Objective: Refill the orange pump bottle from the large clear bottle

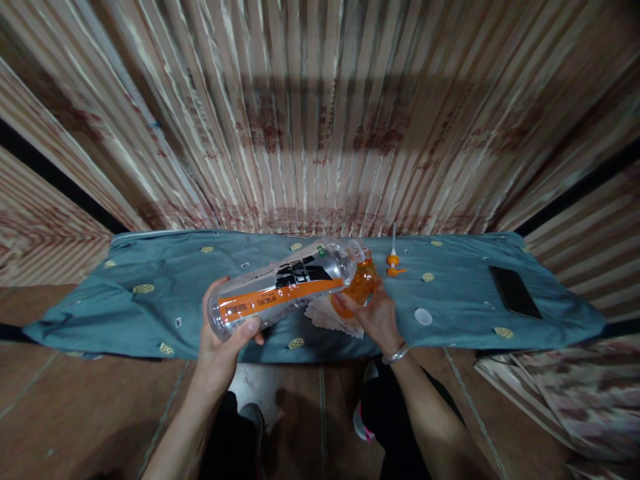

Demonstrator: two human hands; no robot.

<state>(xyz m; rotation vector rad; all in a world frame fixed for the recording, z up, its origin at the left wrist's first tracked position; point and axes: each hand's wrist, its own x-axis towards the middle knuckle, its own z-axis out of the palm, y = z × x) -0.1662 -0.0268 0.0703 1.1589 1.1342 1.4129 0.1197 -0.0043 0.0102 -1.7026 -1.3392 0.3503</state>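
Clear plastic forms the large bottle (280, 291), which lies tilted above the table (190, 260), its orange-and-black label facing up and its neck pointing to about two o'clock. That neck overlaps the mouth of the orange bottle (361, 283); whether they touch, I cannot tell. The left hand (227, 340) wraps the base of the large bottle, its thumb pressed on the near side and fingers curled beneath. The right hand (377, 317) grips the side of the orange bottle, fingers closed around it, a silver bracelet (395, 353) at the wrist.

Taking the orange bottle as centre, a crumpled pale sheet (333, 319) lies just beside it at seven o'clock. At two o'clock rests a pump top (393, 260), its pale tube pointing to twelve. A white round piece (423, 316) sits near four o'clock, and a dark phone (515, 292) well apart at three. Teal cloth with yellow motifs covers the table; striped curtain (320, 120) hangs at twelve.
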